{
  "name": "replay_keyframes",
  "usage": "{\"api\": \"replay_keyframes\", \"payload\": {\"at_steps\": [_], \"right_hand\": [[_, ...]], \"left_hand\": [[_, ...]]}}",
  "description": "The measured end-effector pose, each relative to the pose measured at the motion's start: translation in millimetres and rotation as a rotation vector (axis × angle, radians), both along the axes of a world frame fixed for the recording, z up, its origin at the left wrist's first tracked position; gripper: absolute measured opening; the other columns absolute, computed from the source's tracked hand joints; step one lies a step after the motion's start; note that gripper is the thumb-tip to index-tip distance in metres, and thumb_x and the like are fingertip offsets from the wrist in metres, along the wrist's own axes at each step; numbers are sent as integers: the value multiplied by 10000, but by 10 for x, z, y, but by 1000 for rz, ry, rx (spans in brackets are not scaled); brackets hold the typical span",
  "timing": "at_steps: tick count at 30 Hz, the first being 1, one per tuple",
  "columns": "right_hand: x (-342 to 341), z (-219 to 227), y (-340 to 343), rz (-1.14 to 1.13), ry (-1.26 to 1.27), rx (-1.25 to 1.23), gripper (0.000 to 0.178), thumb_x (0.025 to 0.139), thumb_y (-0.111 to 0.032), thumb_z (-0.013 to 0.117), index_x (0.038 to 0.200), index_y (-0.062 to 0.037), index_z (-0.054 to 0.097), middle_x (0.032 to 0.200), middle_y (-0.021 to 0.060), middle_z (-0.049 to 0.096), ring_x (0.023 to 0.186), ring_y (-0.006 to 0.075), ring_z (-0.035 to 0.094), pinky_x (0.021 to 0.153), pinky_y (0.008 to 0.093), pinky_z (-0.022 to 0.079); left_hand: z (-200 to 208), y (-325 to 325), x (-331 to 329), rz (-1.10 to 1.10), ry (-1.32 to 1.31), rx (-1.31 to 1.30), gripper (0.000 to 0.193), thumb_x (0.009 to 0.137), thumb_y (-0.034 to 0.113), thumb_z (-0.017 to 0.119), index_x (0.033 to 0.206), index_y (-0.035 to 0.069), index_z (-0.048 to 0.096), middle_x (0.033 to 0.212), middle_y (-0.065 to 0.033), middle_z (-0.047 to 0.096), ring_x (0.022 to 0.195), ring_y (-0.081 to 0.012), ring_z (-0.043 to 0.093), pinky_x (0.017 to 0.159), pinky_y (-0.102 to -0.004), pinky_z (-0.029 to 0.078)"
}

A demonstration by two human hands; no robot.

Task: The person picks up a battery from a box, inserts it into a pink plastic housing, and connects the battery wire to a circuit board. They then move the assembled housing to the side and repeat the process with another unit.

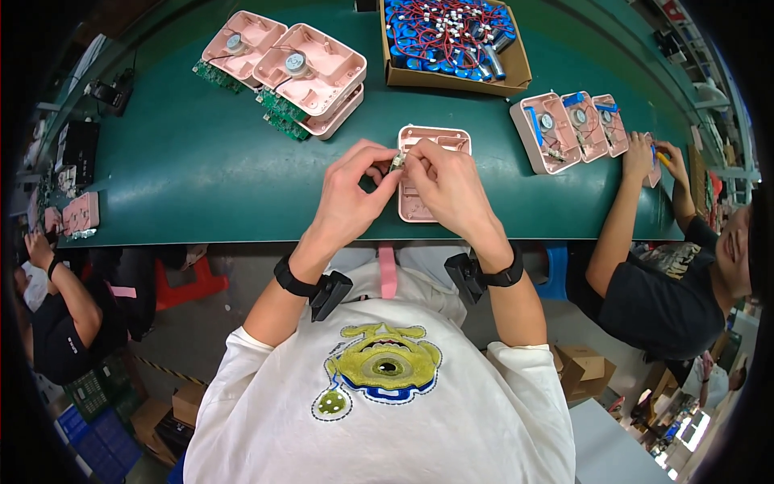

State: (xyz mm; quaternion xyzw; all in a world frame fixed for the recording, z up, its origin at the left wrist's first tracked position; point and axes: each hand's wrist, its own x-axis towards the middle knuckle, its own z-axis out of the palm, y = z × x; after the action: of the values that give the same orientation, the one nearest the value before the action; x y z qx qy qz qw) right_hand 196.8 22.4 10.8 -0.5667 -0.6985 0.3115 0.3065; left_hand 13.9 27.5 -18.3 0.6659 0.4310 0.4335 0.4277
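Observation:
In front of me a pink plastic housing (417,211) lies open on the green bench, its inner ribs and corner posts facing up. Above its left side, my left hand (352,189) pinches a small circuit board (397,162) with a pale connector on it. My right hand (446,184) is closed with its fingertips against the board's right side. Whatever those fingertips grip is too small and covered to make out. Both hands hide the middle of the housing.
Farther left, pink housings (322,90) with speakers and green circuit boards (282,113) are stacked. A cardboard box (459,83) of blue batteries (498,40) stands at the back. Three housings with blue batteries (551,161) sit right, beside a co-worker's hands (638,157). Another person works far left.

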Motion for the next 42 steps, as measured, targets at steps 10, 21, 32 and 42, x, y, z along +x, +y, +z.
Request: {"api": "replay_keyframes", "payload": {"at_steps": [10, 21, 32, 42], "right_hand": [[-59, 61, -15, -64, -107, 39, 143, 965, -119, 610, 937, 11, 661, 756, 220, 673, 698, 425, 662, 642, 485, 502], [711, 731, 561, -169, -325, 167, 241, 960, -190, 702, 1054, 27, 750, 913, 205, 755, 751, 307, 720, 736, 403, 557], [1005, 343, 1299, -118, -55, -41, 171, 893, -102, 723, 1010, 18, 760, 895, 78, 753, 899, 161, 695, 802, 301, 527], [1168, 492, 1404, -199, 121, 57, 132, 931, -105, 665, 956, 5, 733, 846, 80, 742, 818, 156, 693, 751, 326, 539]], "left_hand": [[37, 34, 25, -60, 12, 62, 198, 914, -65, 718, 1111, -59, 707, 1056, -103, 673, 884, -145, 641, 767, -269, 544], [-309, 69, -43, -57, -358, -228, 203, 946, -67, 696, 1149, -55, 690, 1032, -55, 623, 879, -112, 639, 772, -249, 537], [-336, 113, -50, -122, -271, -162, 222, 941, -63, 705, 1162, -60, 683, 1045, -64, 628, 862, -109, 632, 756, -247, 539], [-308, 89, -81, -148, -272, -232, 220, 964, -78, 672, 1183, -62, 665, 1101, -75, 635, 952, -116, 620, 832, -257, 518]]}}
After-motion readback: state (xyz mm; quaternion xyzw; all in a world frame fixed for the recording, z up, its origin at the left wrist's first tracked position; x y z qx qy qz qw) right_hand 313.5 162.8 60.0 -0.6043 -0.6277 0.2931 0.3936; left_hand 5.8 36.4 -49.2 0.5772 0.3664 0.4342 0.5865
